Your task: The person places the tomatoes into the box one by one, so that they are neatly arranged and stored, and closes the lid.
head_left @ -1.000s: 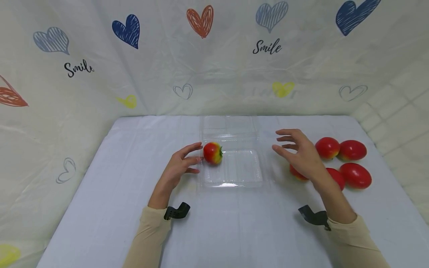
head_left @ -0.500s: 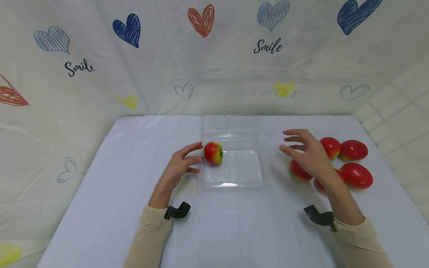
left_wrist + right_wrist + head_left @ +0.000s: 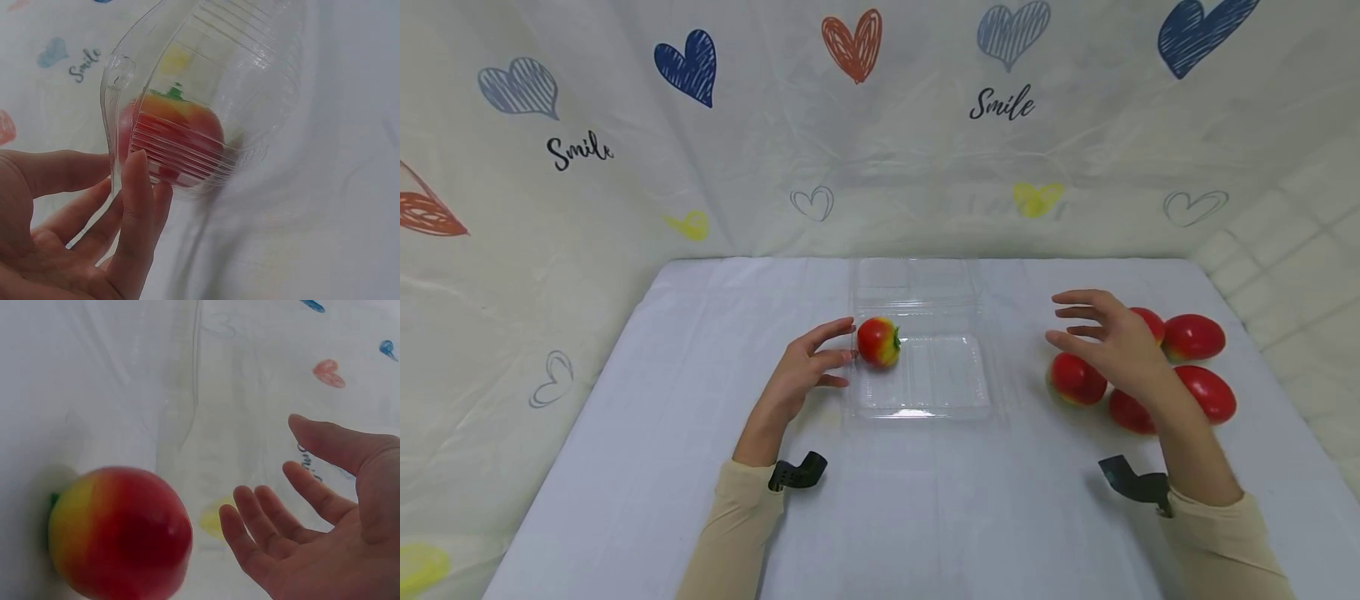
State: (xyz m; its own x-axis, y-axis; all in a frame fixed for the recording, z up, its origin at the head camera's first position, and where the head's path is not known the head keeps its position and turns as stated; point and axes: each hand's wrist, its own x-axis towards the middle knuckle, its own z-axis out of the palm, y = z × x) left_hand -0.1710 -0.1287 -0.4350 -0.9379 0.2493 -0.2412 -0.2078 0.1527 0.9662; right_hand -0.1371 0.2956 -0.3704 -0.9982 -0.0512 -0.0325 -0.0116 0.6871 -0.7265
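My left hand (image 3: 801, 371) pinches the left rim of a clear plastic clamshell box (image 3: 943, 375), whose lid (image 3: 913, 283) lies back behind it. In the left wrist view, thumb and fingertips meet that rim. Inside the box, at its left side, sits one red-and-yellow fruit with a green leafy top, like a tomato (image 3: 877, 342). My right hand (image 3: 1112, 342) hovers with spread, slightly bent fingers and holds nothing. Below it lies another red-and-yellow tomato-like fruit (image 3: 1077, 379); the right wrist view shows a similar fruit (image 3: 122, 534) apart from the fingers.
Several more red fruits (image 3: 1193, 337) lie close together at the right of the white-covered table (image 3: 940, 517), partly hidden by the right arm. Behind the table hangs a pale cloth (image 3: 910, 150) printed with hearts.
My right hand has moved to the right, away from the box and over the fruits. The left hand stays at the box's rim, and the fruit in the box has not moved.
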